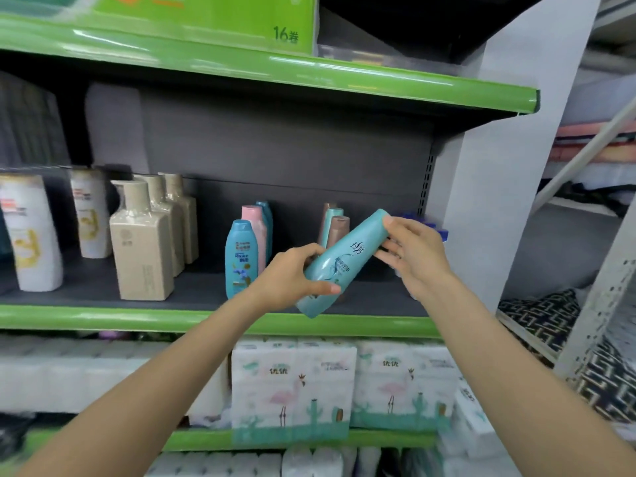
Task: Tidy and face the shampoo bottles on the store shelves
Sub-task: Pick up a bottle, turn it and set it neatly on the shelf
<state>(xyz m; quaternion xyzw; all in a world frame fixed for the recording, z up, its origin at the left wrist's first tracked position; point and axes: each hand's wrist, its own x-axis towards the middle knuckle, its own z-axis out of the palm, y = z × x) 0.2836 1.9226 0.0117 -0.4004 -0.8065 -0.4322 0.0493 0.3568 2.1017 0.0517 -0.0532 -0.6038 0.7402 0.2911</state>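
I hold a teal shampoo bottle (344,261) tilted in front of the middle shelf (137,318), cap end up to the right. My left hand (292,280) grips its lower body, thumb across the front. My right hand (413,251) pinches the cap end. Behind it stand a brown bottle (339,228) and another teal one (334,213). To the left stand a blue bottle (241,258), a pink bottle (254,228), beige square bottles (142,246) and white bottles (31,235).
Dark-blue caps (425,220) show behind my right hand at the shelf's right end. Tissue packs (292,383) fill the shelf below. A green box (241,18) sits on the top shelf. A white post (499,166) bounds the shelves on the right.
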